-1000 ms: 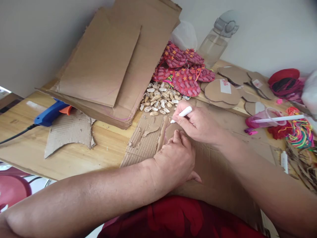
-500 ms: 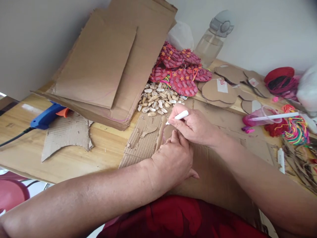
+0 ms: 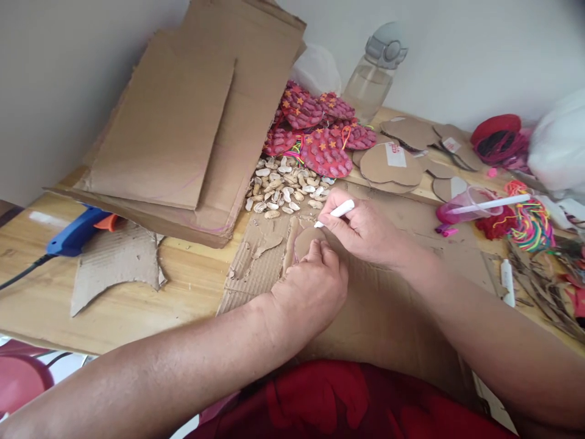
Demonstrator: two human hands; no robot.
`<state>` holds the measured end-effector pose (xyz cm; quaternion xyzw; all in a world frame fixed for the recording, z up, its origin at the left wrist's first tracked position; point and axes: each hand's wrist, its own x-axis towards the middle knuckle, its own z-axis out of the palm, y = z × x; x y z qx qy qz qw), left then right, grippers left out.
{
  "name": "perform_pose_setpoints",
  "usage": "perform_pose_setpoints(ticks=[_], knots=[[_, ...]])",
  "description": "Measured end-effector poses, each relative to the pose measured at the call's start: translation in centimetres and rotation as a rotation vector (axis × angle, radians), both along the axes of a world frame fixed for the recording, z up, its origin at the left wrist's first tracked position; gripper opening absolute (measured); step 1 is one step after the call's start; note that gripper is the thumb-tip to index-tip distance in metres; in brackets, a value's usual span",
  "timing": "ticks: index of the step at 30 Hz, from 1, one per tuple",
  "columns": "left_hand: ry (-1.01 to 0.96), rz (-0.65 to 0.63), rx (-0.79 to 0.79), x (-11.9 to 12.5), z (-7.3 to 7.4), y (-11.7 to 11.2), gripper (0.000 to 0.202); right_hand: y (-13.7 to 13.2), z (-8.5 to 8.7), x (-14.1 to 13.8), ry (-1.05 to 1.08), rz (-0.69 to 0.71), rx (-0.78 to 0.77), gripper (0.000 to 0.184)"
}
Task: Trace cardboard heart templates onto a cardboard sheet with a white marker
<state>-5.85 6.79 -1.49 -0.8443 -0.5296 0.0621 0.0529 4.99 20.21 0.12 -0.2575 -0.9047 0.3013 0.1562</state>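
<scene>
My right hand [image 3: 361,225] is closed around a white marker pen [image 3: 342,209]. The pen's tip meets the upper edge of a small rounded cardboard cutout [image 3: 305,242]. My left hand [image 3: 315,280] lies over the cutout, fingers extended and pressing down on it; its thumb is hidden. A pinkish line runs along the cutout's left edge. Beneath both hands spreads a large cardboard sheet [image 3: 384,305], with a torn, ribbed strip [image 3: 256,256] on its left side.
Peanut shells [image 3: 283,186] lie beyond my hands, near red decorated shapes [image 3: 326,152]. Leaning cardboard sheets [image 3: 159,122], a blue glue gun [image 3: 75,231] and a cardboard scrap [image 3: 114,262] are left. Behind stand a bottle [image 3: 370,79] and cardboard shapes [image 3: 390,167]; a pink cup [image 3: 466,204] and yarn [image 3: 532,225] lie right.
The view has shifted, so the table's things appear farther left. The pen's tip has moved a little to the right along the cutout's upper edge. My left thumb has gone out of sight.
</scene>
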Motion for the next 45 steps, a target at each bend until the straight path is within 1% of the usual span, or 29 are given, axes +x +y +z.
perform_pose_setpoints(ticks=[3, 8, 12, 15, 18, 22, 27, 31, 36, 41, 45], knots=[[-0.01, 0.003, 0.007, -0.3, 0.2, 0.2, 0.04, -0.5, 0.2, 0.5, -0.018, -0.038, 0.009, 0.017], [-0.097, 0.025, -0.028, -1.1, 0.7, 0.5, 0.037, -1.6, 0.2, 1.8, -0.022, -0.08, 0.004, 0.019], [-0.152, 0.007, -0.116, -2.0, 1.3, 1.0, 0.033, -2.0, -0.1, 2.3, -0.012, -0.101, -0.019, 0.019], [-0.164, 0.022, -0.188, -2.6, 1.7, 1.4, 0.033, -2.0, -0.1, 2.1, 0.0, -0.112, -0.031, 0.017], [-0.154, 0.05, -0.261, -2.8, 2.1, 1.7, 0.034, -1.9, 0.0, 2.1, 0.005, -0.118, -0.039, 0.016], [-0.164, 0.065, -0.322, -2.8, 2.5, 1.9, 0.032, -1.7, 0.1, 3.0, -0.015, -0.146, -0.025, 0.018], [-0.147, 0.05, -0.304, -2.6, 2.4, 1.7, 0.031, -1.7, 0.0, 3.7, -0.015, -0.158, -0.026, 0.019], [-0.133, 0.047, -0.305, -2.6, 2.2, 1.6, 0.03, -1.8, -0.2, 2.8, 0.019, -0.151, -0.045, 0.019], [-0.195, 0.065, -0.34, -3.0, 1.9, 1.9, 0.037, -1.6, -0.4, 2.3, 0.025, -0.123, -0.086, 0.02], [-0.25, 0.066, -0.337, -3.5, 1.9, 2.0, 0.038, -1.3, -0.2, 2.7, -0.022, -0.114, -0.008, 0.019], [-0.248, 0.056, -0.322, -3.8, 1.7, 1.9, 0.038, -1.3, -0.4, 2.4, -0.013, -0.09, -0.021, 0.017]])
